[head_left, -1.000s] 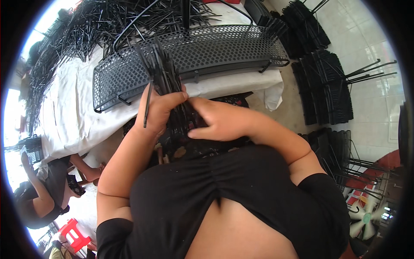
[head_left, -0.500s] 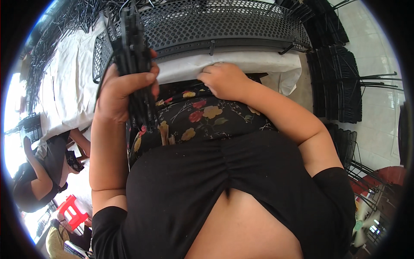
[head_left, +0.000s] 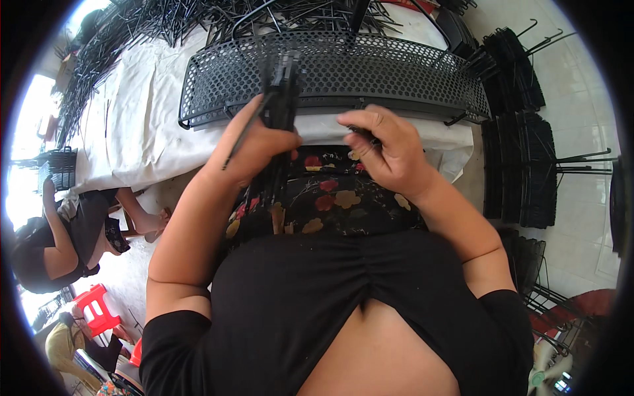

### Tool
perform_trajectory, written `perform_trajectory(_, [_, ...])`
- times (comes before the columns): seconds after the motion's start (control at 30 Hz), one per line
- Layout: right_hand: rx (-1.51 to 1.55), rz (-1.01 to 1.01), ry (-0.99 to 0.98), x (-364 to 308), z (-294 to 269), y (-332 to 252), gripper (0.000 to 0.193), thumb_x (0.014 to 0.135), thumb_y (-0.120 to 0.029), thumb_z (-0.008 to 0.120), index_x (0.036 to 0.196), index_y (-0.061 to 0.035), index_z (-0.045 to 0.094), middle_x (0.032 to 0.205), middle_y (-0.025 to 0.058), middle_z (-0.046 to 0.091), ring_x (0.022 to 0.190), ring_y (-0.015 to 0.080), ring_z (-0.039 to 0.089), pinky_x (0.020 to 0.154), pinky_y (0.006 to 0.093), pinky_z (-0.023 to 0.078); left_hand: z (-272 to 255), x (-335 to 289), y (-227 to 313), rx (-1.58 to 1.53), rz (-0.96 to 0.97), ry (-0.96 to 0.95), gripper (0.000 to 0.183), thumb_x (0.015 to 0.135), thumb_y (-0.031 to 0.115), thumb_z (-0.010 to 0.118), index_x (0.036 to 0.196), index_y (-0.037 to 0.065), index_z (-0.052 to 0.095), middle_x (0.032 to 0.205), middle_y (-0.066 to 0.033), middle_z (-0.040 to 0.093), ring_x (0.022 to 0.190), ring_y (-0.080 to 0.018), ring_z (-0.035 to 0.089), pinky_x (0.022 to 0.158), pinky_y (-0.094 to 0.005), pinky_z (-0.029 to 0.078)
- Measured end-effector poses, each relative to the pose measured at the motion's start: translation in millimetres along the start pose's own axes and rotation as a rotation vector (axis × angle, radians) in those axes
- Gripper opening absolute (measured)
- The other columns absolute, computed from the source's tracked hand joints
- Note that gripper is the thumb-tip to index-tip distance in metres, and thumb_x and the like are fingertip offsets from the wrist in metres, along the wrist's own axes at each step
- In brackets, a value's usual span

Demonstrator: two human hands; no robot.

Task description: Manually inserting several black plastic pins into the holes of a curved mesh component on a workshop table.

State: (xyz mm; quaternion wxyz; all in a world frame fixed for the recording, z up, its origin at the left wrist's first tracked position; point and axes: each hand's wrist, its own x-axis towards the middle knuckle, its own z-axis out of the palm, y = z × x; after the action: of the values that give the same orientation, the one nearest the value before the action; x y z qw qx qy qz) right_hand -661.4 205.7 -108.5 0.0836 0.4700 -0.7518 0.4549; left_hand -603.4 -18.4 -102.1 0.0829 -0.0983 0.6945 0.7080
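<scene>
My left hand (head_left: 254,145) is closed around a bundle of thin black bars (head_left: 284,96), held upright and blurred by motion. One bar slants away from the bundle across my wrist. To its right, my right hand (head_left: 396,152) is raised with its fingers curled and thumb drawn in. Something small and dark shows between those fingers, too unclear to name. Just beyond both hands, a long black perforated metal rack (head_left: 370,76) lies along the table's near edge, partly covered by the bundle.
White cloth (head_left: 148,119) covers the table. A heap of loose black rods (head_left: 165,23) spreads over its far side. Stacked black racks (head_left: 518,171) with projecting rods stand at the right. Another person (head_left: 59,247) sits at the left, near a red stool (head_left: 98,309).
My left hand has carried the bundle to the right. My right hand has lifted off the table's edge and moved right, its fingers now curled. The whole view has shifted somewhat.
</scene>
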Motion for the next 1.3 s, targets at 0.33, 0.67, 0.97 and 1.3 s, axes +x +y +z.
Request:
perform_trajectory(0.33, [0.613, 0.048, 0.409, 50.8, -25.6, -18.8, 0.023, 0.099, -0.023, 0.047, 0.087, -0.0064, 0.058, 0.08, 0.0034, 0.06, 0.073, 0.0159, 0.058, 0.063, 0.0271, 0.046, 24.8, 3.2, 8.6, 0.479, 0.065, -0.201, 0.054, 0.068, 0.004, 0.069, 0.12, -0.002, 0.052, 0.091, -0.0128, 0.064, 0.088, -0.0233, 0.062, 0.081, -0.0329, 0.05])
perform_trajectory(0.67, [1.46, 0.939, 0.303, 20.1, 27.8, -24.8, 0.039, 0.1, -0.038, 0.048, 0.114, -0.0021, 0.057, 0.104, 0.0071, 0.063, 0.093, 0.0149, 0.059, 0.083, 0.029, 0.048, 57.9, 6.0, -5.3, -0.132, 0.105, -0.065, 0.058, 0.071, 0.005, 0.081, 0.12, -0.001, 0.05, 0.102, -0.004, 0.062, 0.099, -0.0168, 0.059, 0.091, -0.0311, 0.047])
perform_trajectory(0.97, [0.599, 0.343, 0.198, 48.7, 3.9, 8.5, 0.078, 0.081, -0.023, 0.077, 0.14, 0.0029, 0.033, 0.129, 0.0183, 0.05, 0.121, 0.0256, 0.049, 0.101, 0.0362, 0.041, 56.9, 8.2, 0.8, -0.362, -0.039, -0.317, 0.027, 0.069, -0.004, 0.067, 0.095, 0.0, 0.057, 0.08, -0.007, 0.062, 0.074, -0.0189, 0.064, 0.069, -0.0308, 0.053])
perform_trajectory(1.3, [0.564, 0.25, 0.073, 42.4, 29.3, 18.5, 0.074, 0.074, 0.0, 0.075, 0.137, -0.0041, 0.037, 0.112, 0.0113, 0.059, 0.1, 0.0165, 0.059, 0.083, 0.0283, 0.05, 50.7, 1.8, -16.8, -0.51, -0.248, -0.448, 0.047, 0.072, -0.005, 0.069, 0.117, -0.003, 0.055, 0.1, -0.0118, 0.065, 0.09, -0.0253, 0.066, 0.085, -0.0372, 0.054])
